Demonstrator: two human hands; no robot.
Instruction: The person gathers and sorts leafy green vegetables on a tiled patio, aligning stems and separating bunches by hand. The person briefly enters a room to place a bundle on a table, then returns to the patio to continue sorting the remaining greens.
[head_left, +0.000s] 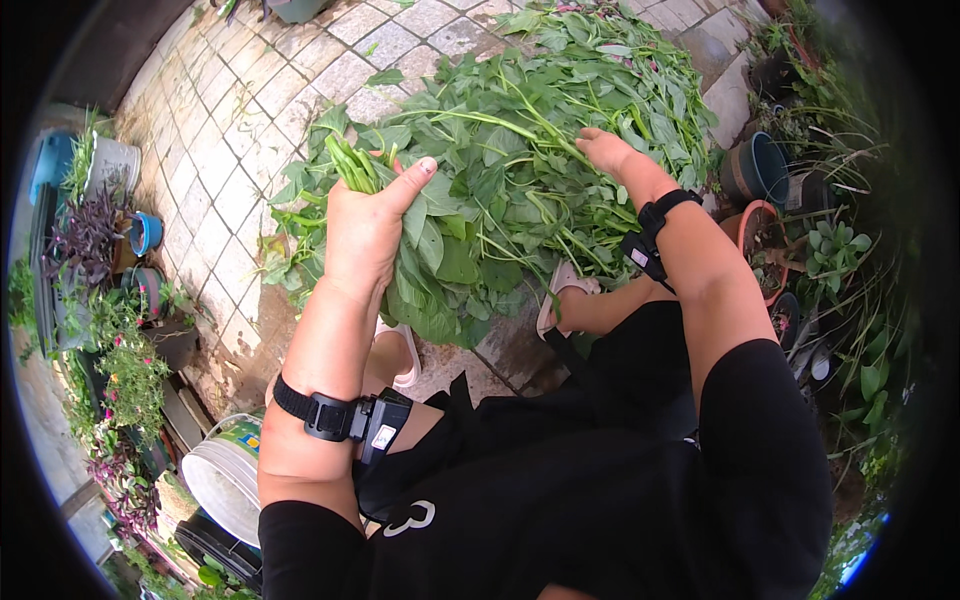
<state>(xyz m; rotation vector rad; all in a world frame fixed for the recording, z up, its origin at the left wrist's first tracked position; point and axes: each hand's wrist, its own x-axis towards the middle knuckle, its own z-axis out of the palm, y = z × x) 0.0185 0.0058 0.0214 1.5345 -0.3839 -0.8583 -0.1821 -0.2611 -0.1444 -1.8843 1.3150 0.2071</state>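
My left hand (367, 229) is closed around a bunch of leafy green stems (352, 166). The cut stem ends stick up above the fist, and broad leaves hang below it. A large heap of the same leafy greens (637, 82) is spread over the paving in front of me. My right hand (609, 154) reaches into the right side of this heap, at a thick pale-green stem (551, 129). Its fingers are partly hidden, so whether they grip the stem is unclear. Both forearms wear black straps with small devices.
Stone paving tiles (300, 82) lie beyond the heap. At left stand a small blue pot (145, 233), a white planter (112, 166) and a lidded white bucket (221, 480). A dark round pot (756, 169) and a terracotta pot (780, 281) line the right. My pink clogs (556, 289) touch the heap's near edge.
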